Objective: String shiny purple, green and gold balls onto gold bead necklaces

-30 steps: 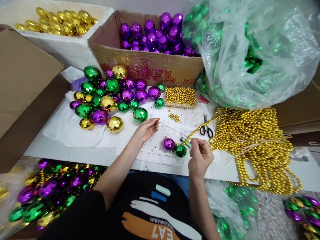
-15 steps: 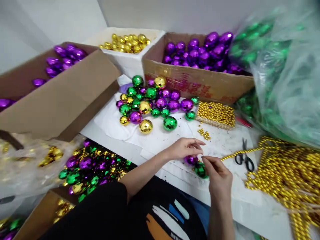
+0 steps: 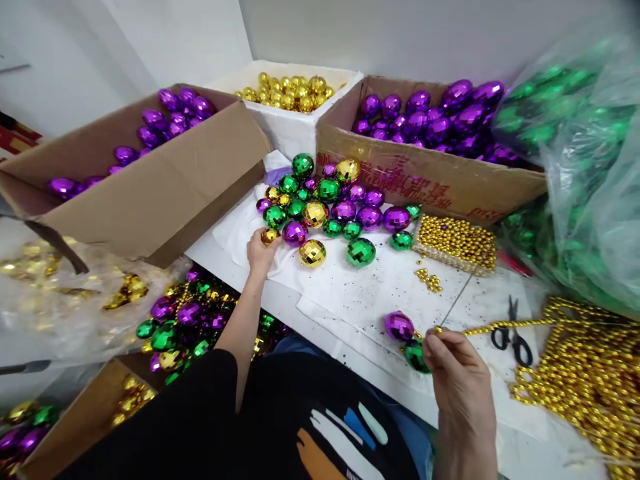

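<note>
My left hand (image 3: 261,253) is at the near left edge of the pile of shiny balls, its fingers closed round a small gold ball (image 3: 271,237). Beside it lie a purple ball (image 3: 295,233) and a larger gold ball (image 3: 312,254). At the front right, my right hand (image 3: 453,353) pinches a thin string with a gold bead (image 3: 438,329) at the fingertips. A thin grey line runs up and right from there. Close to these fingers are a purple faceted ball (image 3: 399,325) and a green ball (image 3: 416,355), the green one partly hidden by the hand.
Black scissors (image 3: 513,337) lie right of a gold bead strand (image 3: 500,325) and a bead heap (image 3: 585,373). Behind are a tray of gold beads (image 3: 455,243), cardboard boxes (image 3: 430,177) (image 3: 165,180), a white foam box (image 3: 295,127) and a plastic bag (image 3: 590,173).
My left hand has moved from beside my right hand to the ball pile at the left and closed on a small gold ball. My right hand keeps its pinch. The view has shifted left.
</note>
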Tool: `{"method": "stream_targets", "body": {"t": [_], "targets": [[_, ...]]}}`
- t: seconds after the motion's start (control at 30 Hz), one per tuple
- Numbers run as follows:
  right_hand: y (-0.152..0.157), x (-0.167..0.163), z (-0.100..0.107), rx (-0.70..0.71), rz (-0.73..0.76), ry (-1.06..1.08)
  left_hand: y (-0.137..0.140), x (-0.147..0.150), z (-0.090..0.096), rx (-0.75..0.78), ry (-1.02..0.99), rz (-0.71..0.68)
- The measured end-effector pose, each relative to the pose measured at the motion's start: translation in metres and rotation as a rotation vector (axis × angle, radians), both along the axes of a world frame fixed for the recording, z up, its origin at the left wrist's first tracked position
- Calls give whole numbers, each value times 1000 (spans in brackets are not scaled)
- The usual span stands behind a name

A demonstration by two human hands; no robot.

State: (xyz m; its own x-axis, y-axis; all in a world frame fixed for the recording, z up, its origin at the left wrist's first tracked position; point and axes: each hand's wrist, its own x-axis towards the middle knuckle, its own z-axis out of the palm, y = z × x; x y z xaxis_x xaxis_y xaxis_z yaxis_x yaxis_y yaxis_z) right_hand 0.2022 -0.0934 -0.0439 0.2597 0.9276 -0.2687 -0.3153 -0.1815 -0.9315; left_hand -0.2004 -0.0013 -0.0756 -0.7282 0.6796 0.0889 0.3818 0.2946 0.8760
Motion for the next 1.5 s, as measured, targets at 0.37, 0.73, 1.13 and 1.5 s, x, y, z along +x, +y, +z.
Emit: {"method": "stream_targets", "body": {"t": [0.37, 0.73, 1.13, 1.5], "targets": [[-23, -16, 2, 39, 216, -123, -40, 90, 69, 283, -1255, -721], [-62, -5, 4, 15, 205, -165, -21, 189, 21, -214, -1795, -582], [-84, 2, 12, -41, 157, -262, -12, 207, 16, -314, -1786, -451], [-83, -4, 16, 26, 161, -336, -14, 209, 15, -350, -1749, -417]]}}
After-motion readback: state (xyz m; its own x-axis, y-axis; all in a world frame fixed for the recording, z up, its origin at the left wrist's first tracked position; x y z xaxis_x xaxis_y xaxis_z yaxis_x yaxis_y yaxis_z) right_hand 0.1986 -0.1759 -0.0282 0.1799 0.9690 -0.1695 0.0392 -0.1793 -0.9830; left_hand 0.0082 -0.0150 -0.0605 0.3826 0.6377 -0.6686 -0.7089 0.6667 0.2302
